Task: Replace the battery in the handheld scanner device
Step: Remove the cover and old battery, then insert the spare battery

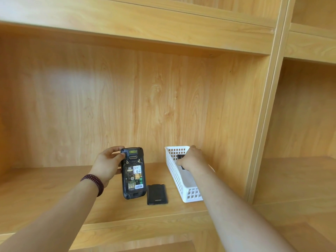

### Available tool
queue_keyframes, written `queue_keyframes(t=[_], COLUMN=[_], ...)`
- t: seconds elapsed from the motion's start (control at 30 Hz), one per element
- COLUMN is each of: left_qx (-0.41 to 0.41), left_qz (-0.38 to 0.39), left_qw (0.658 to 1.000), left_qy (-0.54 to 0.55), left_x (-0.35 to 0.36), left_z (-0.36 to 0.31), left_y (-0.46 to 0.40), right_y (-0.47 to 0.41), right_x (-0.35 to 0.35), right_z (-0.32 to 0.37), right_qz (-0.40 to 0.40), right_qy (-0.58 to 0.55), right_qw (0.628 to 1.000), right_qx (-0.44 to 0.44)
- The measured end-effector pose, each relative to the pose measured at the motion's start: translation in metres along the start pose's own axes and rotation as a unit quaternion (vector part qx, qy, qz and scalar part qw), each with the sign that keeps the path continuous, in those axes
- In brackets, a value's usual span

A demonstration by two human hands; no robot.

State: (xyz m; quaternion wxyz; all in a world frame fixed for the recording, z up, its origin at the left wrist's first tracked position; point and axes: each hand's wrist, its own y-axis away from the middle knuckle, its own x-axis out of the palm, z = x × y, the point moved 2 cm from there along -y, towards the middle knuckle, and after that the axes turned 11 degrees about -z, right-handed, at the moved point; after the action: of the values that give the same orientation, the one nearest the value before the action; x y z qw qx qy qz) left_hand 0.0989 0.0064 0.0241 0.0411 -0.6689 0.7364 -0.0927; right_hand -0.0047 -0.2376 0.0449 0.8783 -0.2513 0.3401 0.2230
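Near edge: light wood-grain laminate shelf (54, 195), smooth, with a raised front lip.

On it lies a flat black rectangular battery pack (157, 194), matte, rounded corners, pale lettering near its front edge reading "urovo". It sits just right of the scanner and apart from the basket.

Black rugged handheld scanner device (134, 172), back side up, with its lower end at the shelf. Battery bay is uncovered: green circuit areas, gold contacts, one white label with small unreadable print, one white barcode sticker near the bottom. Yellow-green window at the top end.

Left hand (107, 165) grips the scanner's upper left edge, fingers curled round the top corner, thumb on the back face. Dark red beaded bracelet (93, 182) on that wrist.

White plastic rectangular basket (179, 180), lattice walls of square holes, stands right of the battery pack. Right hand (191, 158) reaches into its far end, fingers curled on a small dark object (180, 157), mostly hidden, identity unclear.

Behind: wood-grain back panel (127, 106).
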Motion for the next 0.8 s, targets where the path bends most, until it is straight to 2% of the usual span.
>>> queue_keyframes(t=[0.2,0.37,0.5,0.8], left_qx=[-0.006,-0.005,-0.002,-0.001], left_qz=[-0.007,-0.008,-0.009,0.005], left_qw=[1.0,1.0,1.0,1.0], left_qy=[-0.006,-0.013,-0.014,-0.006], left_x=[-0.006,-0.01,-0.009,-0.008], left_z=[0.001,0.0,-0.003,-0.009], left_y=[-0.001,0.001,0.003,0.008], right_y=[-0.001,0.002,0.004,0.004], right_x=[0.013,0.025,0.025,0.018], right_z=[-0.01,-0.016,-0.017,-0.009], right_qz=[0.076,0.103,0.144,0.161], right_qy=[0.097,0.11,0.138,0.197], right_qw=[0.992,0.985,0.973,0.966], right_qx=[0.005,0.084,0.116,0.041])
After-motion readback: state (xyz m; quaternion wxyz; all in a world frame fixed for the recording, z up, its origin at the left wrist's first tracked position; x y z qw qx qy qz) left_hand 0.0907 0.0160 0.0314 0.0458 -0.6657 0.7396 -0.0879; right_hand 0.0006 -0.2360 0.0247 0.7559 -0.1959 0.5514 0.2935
